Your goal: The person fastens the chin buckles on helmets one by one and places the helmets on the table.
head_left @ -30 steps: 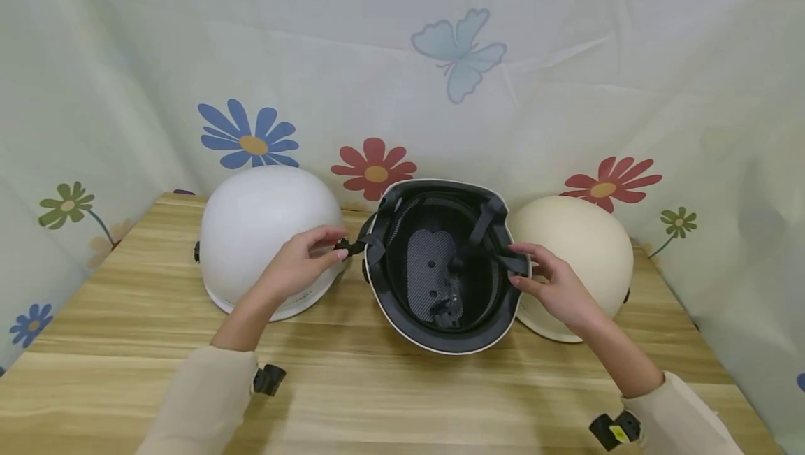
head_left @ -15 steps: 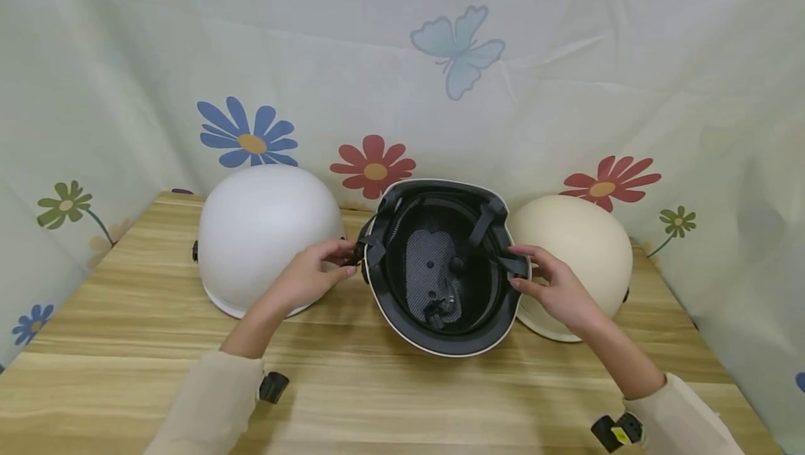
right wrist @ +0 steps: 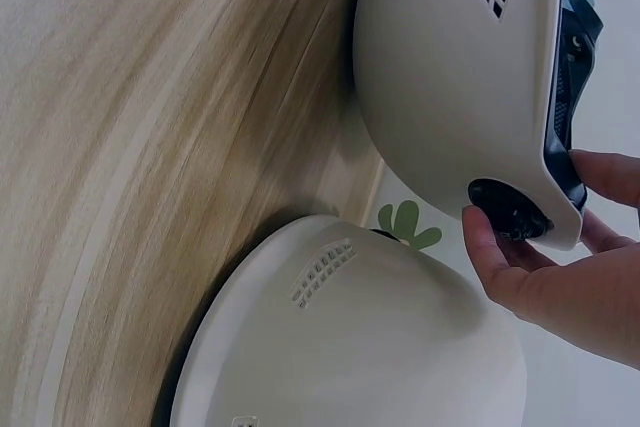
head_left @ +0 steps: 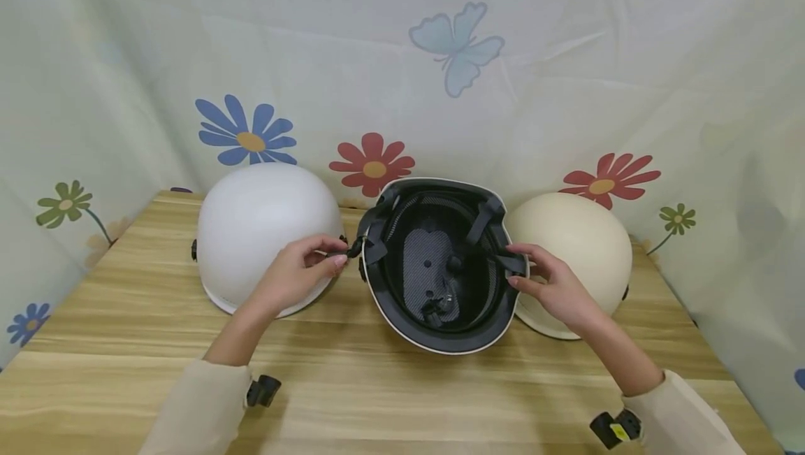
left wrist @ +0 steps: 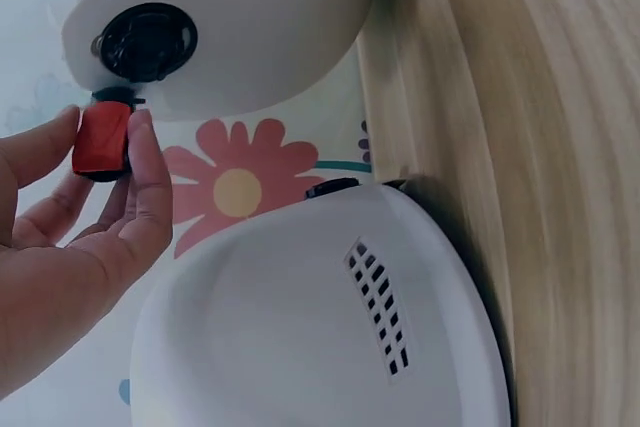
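An upturned helmet (head_left: 428,273) sits in the middle of the table in the head view, its black padded inside facing up and its shell pale. At its left edge my left hand (head_left: 298,270) pinches a small chin strap buckle. In the left wrist view this buckle (left wrist: 102,137) shows a red face and dark edges, between thumb and fingertips just off the helmet's rim. My right hand (head_left: 553,284) grips the opposite rim. In the right wrist view, the thumb and fingers hold that rim beside a round black fitting (right wrist: 507,209) on the shell.
A white helmet (head_left: 264,224) stands dome up at the left, partly behind the left hand. On the right a cream helmet (head_left: 575,252) also stands dome up, close beside the middle one. The wooden table (head_left: 390,406) backs onto a flowered curtain (head_left: 314,56).
My left hand moved right, up to the middle helmet's edge, then drew back a little left with the buckle. The right hand has kept its grip on the rim.
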`<state>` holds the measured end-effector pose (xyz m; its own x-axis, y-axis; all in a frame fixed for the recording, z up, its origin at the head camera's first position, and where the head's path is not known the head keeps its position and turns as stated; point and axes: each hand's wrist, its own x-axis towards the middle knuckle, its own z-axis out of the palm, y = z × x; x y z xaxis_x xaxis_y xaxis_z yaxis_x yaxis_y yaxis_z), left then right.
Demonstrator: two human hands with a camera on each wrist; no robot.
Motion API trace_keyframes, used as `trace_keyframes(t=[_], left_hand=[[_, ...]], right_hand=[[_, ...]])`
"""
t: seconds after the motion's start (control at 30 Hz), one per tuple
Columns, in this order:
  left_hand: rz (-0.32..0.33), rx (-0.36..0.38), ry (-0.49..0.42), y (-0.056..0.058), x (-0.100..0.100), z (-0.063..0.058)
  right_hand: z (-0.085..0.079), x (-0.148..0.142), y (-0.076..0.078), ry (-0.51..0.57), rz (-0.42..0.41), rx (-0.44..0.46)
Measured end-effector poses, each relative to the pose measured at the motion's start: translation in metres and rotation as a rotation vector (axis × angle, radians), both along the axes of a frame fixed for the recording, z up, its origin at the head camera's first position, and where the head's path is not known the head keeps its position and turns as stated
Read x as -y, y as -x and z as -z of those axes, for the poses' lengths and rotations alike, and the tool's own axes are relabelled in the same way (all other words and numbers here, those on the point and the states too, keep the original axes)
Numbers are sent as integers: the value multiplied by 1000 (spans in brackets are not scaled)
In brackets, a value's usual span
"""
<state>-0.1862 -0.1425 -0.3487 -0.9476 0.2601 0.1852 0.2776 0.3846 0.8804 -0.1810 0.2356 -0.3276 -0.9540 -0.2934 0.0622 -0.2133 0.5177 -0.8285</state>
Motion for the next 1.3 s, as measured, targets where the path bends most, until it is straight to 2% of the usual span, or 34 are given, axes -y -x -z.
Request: trace_keyframes(t=[0.2,0.5,0.6,0.87,0.97,1.07,1.3], left_hand=[[-82,-52,8,0,7,-8],[-184,-68,-32,-1,12,-21],[-203,-63,-71,-1,10,-26],[-177,-123,-265,1,0,-40],[-163,-135,-306,2,-4,-43],[-144,-134,-305,3,-9,-44],[-78,-195,-185,4,-18,-43]], right_hand=[[0,0,1,0,3,7],[0,0,2,8,-2,8],[0,0,2,8,-1,6],[0,0,2,16,2,18],[0,0,2,16,2,21],[0,0,1,14,4,23],[0,1,1,5,6,24]])
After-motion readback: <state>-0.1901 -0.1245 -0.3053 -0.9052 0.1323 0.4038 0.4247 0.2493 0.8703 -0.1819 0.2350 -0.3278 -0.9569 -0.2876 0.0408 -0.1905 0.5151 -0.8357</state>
